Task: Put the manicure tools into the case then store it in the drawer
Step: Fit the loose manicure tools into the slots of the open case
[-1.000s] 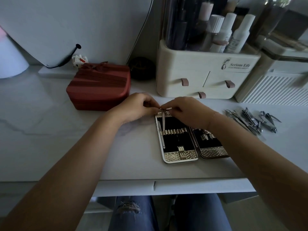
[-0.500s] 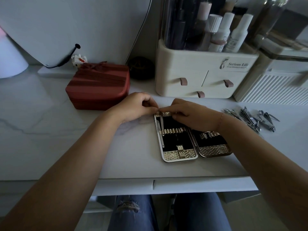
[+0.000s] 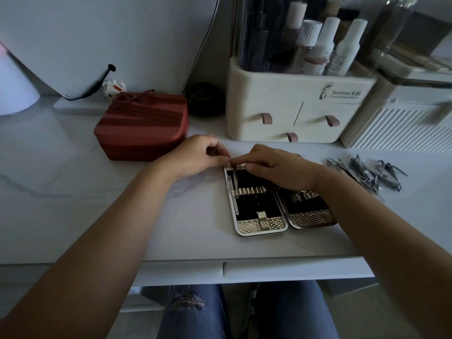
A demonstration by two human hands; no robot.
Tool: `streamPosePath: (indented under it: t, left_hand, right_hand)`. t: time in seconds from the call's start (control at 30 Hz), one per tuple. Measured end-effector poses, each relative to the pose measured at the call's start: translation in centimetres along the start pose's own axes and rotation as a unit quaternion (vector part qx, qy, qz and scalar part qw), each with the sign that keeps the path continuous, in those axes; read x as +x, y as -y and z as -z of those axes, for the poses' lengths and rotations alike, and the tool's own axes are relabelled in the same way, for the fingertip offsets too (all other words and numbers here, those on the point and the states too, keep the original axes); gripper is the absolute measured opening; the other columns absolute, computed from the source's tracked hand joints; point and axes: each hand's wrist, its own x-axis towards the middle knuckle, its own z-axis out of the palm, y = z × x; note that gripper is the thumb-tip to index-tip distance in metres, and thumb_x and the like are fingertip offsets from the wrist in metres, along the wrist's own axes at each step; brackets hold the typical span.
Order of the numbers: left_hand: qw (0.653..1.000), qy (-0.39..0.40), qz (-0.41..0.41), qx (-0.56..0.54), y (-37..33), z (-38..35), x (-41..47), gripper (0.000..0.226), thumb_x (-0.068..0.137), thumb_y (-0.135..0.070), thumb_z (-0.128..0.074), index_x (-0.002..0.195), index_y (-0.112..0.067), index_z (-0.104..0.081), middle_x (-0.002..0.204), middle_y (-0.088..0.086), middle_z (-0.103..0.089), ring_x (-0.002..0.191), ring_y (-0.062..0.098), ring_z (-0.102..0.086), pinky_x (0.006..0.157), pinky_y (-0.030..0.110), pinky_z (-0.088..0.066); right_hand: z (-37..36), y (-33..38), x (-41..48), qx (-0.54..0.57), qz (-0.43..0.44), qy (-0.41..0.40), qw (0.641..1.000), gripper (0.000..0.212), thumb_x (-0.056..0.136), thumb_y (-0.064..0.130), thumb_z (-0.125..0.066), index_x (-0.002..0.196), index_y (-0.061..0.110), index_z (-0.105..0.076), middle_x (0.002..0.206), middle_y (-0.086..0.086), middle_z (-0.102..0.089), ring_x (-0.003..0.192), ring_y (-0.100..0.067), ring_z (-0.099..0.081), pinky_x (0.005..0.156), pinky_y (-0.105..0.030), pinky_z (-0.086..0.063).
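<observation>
- White marble-patterned tabletop (image 3: 73,192): far edges are cut off on both sides. A white drawer front (image 3: 293,270) is seen under its near edge, shut.
- Cream plastic organiser with three pink-tabbed drawers (image 3: 269,99): stands at the back, its upper bottles cropped by the frame top.
- Dark red rectangular box with a ribbon bow (image 3: 141,128): stands left of the hands, its lid on.
- Open manicure case, gold-textured trim and black lining (image 3: 259,206): lies flat near the table's front, both halves side by side. The upper part of the right half and the top band of the left half are covered by the right hand and wrist.
- Loose pile of steel manicure tools (image 3: 371,172): lies on the table right of the case, apart from it. Single pieces cannot be made out.
- Left hand (image 3: 195,155): fingers curled, thumb and forefinger brought together at the case's upper left corner. Whether anything is pinched cannot be told.
- Right hand (image 3: 276,167): fingers bent down onto the top band. Its grip is hidden and cannot be told.
- Thin steel tool (image 3: 235,187): lies under the middle strap along the left half's left edge.
- Against one second ago: the tool's top end was then held above the band by the right hand; now it is tucked lower and the hand is laid flatter over the case.
</observation>
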Motion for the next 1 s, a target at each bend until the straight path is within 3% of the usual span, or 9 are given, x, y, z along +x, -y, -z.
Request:
streamPosePath:
  t: [0.2, 0.3, 0.43, 0.7, 0.77, 0.87, 1.0]
  left_hand:
    - [1.000, 0.002, 0.002, -0.002, 0.0, 0.0, -0.1, 0.007, 0.077, -0.020, -0.074, 0.079, -0.022, -0.067, 0.077, -0.007, -0.063, 0.068, 0.005, -0.054, 0.067, 0.021, -0.045]
    - [1.000, -0.002, 0.000, -0.002, -0.1, 0.0, -0.1, 0.008, 0.077, -0.019, -0.074, 0.078, -0.022, -0.067, 0.077, -0.006, -0.063, 0.069, 0.007, -0.055, 0.069, 0.025, -0.046]
    - [1.000, -0.001, -0.001, -0.001, -0.1, -0.1, -0.1, 0.006, 0.078, -0.019, -0.074, 0.079, -0.021, -0.068, 0.080, -0.003, -0.065, 0.071, 0.008, -0.056, 0.072, 0.028, -0.048]
    - [1.000, 0.000, 0.001, 0.007, -0.1, -0.1, -0.1, 0.008, 0.078, -0.021, -0.073, 0.083, -0.018, -0.069, 0.083, 0.001, -0.067, 0.070, 0.005, -0.055, 0.070, 0.024, -0.046]
    - [1.000, -0.001, 0.002, 0.005, 0.0, -0.1, 0.0, 0.009, 0.078, -0.021, -0.074, 0.083, -0.017, -0.069, 0.078, -0.004, -0.065, 0.066, 0.002, -0.053, 0.067, 0.020, -0.045]
    - [1.000, -0.003, 0.003, 0.005, 0.1, -0.1, 0.0, 0.009, 0.077, -0.022, -0.074, 0.083, -0.018, -0.069, 0.076, -0.007, -0.064, 0.065, 0.001, -0.054, 0.066, 0.019, -0.045]
    - [1.000, 0.001, 0.000, 0.003, 0.0, -0.1, 0.0, 0.007, 0.078, -0.020, -0.074, 0.082, -0.018, -0.068, 0.081, -0.001, -0.066, 0.071, 0.007, -0.056, 0.072, 0.027, -0.048]
  right_hand:
    - [-0.1, 0.0, -0.1, 0.008, -0.007, -0.004, 1.000, 0.033, 0.098, 0.027, -0.042, 0.128, 0.035, -0.053, 0.094, 0.005, -0.046, 0.088, -0.001, -0.047, 0.080, 0.002, -0.027]
    - [-0.5, -0.1, -0.3, 0.023, -0.002, -0.015, 1.000, 0.033, 0.097, 0.028, -0.044, 0.127, 0.036, -0.054, 0.092, 0.007, -0.044, 0.087, 0.002, -0.047, 0.081, -0.003, -0.029]
    - [-0.9, 0.0, -0.1, 0.027, -0.021, -0.033, 0.999, 0.034, 0.097, 0.029, -0.042, 0.130, 0.035, -0.052, 0.092, 0.008, -0.044, 0.094, -0.008, -0.050, 0.086, -0.017, -0.032]
    - [-0.7, 0.4, 0.6, 0.015, -0.030, -0.034, 0.999, 0.030, 0.098, 0.023, -0.041, 0.123, 0.026, -0.058, 0.104, 0.008, -0.054, 0.102, -0.006, -0.048, 0.089, -0.019, -0.032]
    - [-0.6, 0.4, 0.8, 0.026, -0.031, -0.035, 0.999, 0.029, 0.098, 0.020, -0.041, 0.120, 0.023, -0.061, 0.106, 0.010, -0.057, 0.102, -0.006, -0.050, 0.088, -0.015, -0.034]
    - [-0.4, 0.4, 0.8, 0.034, -0.036, -0.027, 0.998, 0.029, 0.097, 0.019, -0.043, 0.117, 0.022, -0.063, 0.102, 0.013, -0.058, 0.098, -0.003, -0.049, 0.079, 0.001, -0.029]
    - [-0.2, 0.3, 0.4, 0.058, -0.037, -0.010, 0.998, 0.028, 0.097, 0.019, -0.044, 0.116, 0.025, -0.063, 0.099, 0.017, -0.056, 0.099, -0.004, -0.050, 0.082, 0.000, -0.029]
